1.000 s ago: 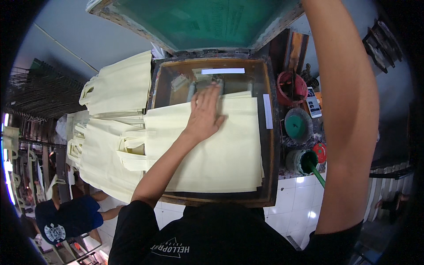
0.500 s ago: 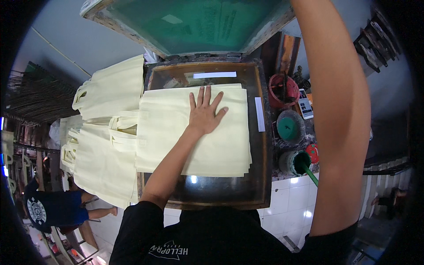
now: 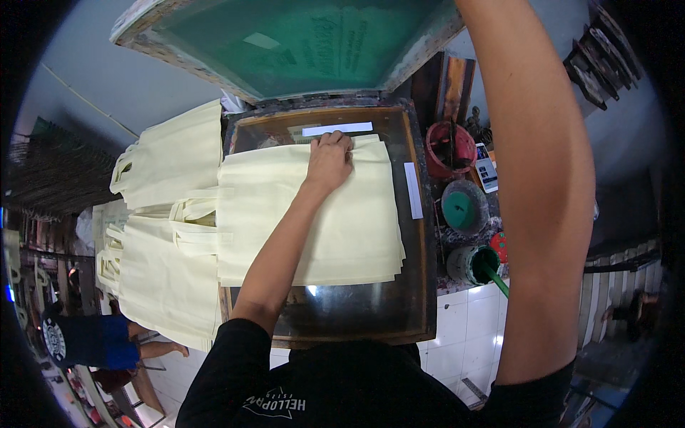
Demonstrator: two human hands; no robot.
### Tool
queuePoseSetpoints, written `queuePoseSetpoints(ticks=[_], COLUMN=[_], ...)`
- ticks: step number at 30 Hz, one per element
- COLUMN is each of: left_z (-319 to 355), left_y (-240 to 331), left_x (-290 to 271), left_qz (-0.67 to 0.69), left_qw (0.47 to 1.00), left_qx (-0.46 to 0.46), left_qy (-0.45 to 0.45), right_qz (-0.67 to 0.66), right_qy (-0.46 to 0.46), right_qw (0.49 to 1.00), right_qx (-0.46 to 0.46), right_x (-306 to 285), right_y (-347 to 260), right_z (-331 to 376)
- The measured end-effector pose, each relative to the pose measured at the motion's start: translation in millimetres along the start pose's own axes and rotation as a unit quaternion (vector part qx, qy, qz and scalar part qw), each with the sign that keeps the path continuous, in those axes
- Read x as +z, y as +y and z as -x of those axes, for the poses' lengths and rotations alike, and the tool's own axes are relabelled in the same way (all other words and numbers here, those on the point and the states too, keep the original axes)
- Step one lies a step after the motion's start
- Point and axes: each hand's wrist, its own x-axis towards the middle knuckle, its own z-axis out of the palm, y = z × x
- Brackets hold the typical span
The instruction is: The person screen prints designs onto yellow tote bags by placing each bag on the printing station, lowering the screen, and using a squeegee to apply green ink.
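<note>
Our left hand [image 3: 329, 161] rests knuckles-up, fingers curled on the far edge of the cream tote bag [image 3: 314, 214] lying flat on the glass printing table [image 3: 357, 314]; our right arm [image 3: 531, 185] reaches up out of view, so we cannot tell that hand's state. We note white tape strips [image 3: 337, 129] above and right of the bag, the raised green screen [image 3: 300, 43], more cream bags [image 3: 168, 235] stacked left, ink tubs [image 3: 464, 208] right.

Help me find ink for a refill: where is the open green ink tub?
In the head view, the green ink tub sits right of the printing table, between the red bucket above it and a pot with a green stick below.
</note>
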Motion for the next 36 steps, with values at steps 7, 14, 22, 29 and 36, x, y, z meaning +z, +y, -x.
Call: queuePoseSetpoints(ticks=[7, 14, 22, 29, 36], left_z=[-20, -5, -3, -10, -14], left_y=[5, 40, 80, 83, 85], left_x=[-14, 15, 19, 15, 3], left_qz=[-0.016, 0.011, -0.058, -0.043, -0.042], left_qw=[0.998, 0.998, 0.973, 0.970, 0.961], left_qx=[0.038, -0.004, -0.088, -0.112, -0.123], left_qy=[-0.041, 0.059, -0.205, -0.209, -0.243], right_qz=[0.004, 0.025, 0.129, 0.049, 0.008], right_qy=[0.007, 0.022, 0.026, 0.010, 0.007], right_qw=[0.999, 0.996, 0.983, 0.997, 1.000], right_qx=[-0.031, -0.078, -0.125, -0.058, -0.002], right_x=[2, 9, 20, 3, -2], right_y=[8, 17, 28, 7, -3], right_z=[-5, -11, -29, -7, 6])
